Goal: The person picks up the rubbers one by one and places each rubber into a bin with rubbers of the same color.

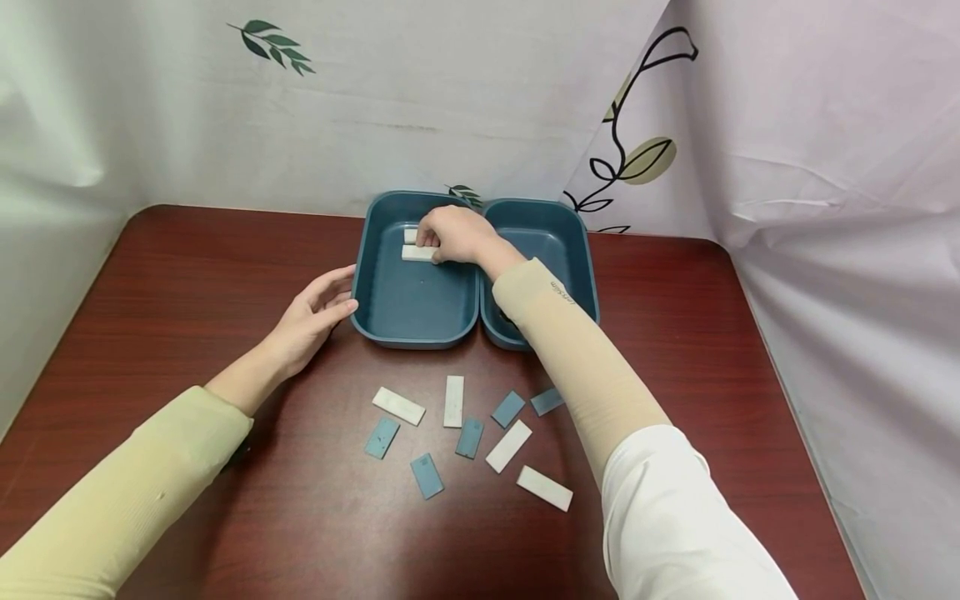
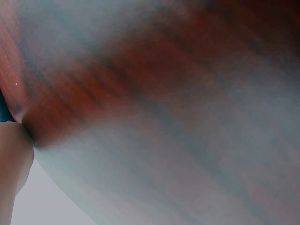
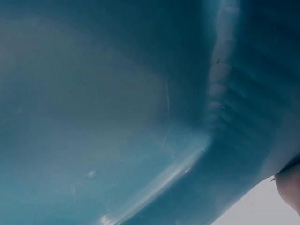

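Note:
Two dark blue trays stand side by side, the left tray [image 1: 416,321] and the right tray [image 1: 540,242]. My right hand [image 1: 459,233] reaches into the left tray and pinches a white rectangular tile [image 1: 416,252] low over its floor. Just behind that tile, another white tile [image 1: 410,236] is partly covered by my fingers. Against the outer left wall of the left tray, my left hand [image 1: 307,321] rests its fingertips and thumb, with fingers loosely bent. In the right wrist view a blue tray's inside [image 3: 117,117] fills most of the picture.
Several white tiles [image 1: 453,402] and several smaller blue-grey tiles [image 1: 427,476] lie scattered on the reddish-brown table [image 1: 300,500] in front of the trays. My right forearm [image 1: 577,342] crosses over the right tray and overlaps one blue-grey tile [image 1: 547,402]. White curtains [image 1: 420,108] hang behind the table.

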The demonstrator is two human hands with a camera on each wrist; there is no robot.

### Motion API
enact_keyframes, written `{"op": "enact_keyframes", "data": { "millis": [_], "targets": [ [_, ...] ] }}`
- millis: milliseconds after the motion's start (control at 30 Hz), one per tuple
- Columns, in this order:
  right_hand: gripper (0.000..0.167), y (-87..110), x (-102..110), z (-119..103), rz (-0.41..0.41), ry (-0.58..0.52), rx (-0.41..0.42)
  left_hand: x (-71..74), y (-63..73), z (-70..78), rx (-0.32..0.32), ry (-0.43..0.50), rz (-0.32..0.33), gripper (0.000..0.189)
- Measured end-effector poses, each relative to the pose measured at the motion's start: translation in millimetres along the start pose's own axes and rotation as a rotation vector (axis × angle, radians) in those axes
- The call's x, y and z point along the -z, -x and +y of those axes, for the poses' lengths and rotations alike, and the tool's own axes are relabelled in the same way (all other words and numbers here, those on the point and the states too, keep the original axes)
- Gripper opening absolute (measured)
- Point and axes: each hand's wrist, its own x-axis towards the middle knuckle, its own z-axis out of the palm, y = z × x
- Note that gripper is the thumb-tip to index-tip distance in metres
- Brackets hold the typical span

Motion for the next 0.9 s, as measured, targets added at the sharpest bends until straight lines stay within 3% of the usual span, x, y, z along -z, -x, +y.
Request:
{"op": "enact_keyframes", "data": {
  "millis": [367,667,900],
  "targets": [
    [0.027,1.7,0.8,2.7,0.030,-0.008,0.037,-1.3,0.4,0.4,-0.002,0.010,-0.006,0.055],
    [0.023,6.0,6.4,4.4,0.127,-0.212,0.063,0.4,-1.2,-0.4,-0.007,0.007,-0.010,0.055],
    [0.021,10.4,13.1,6.4,0.191,-0.288,0.069,0.7,-0.5,-1.1,0.000,0.006,0.002,0.055]
  ]
}}
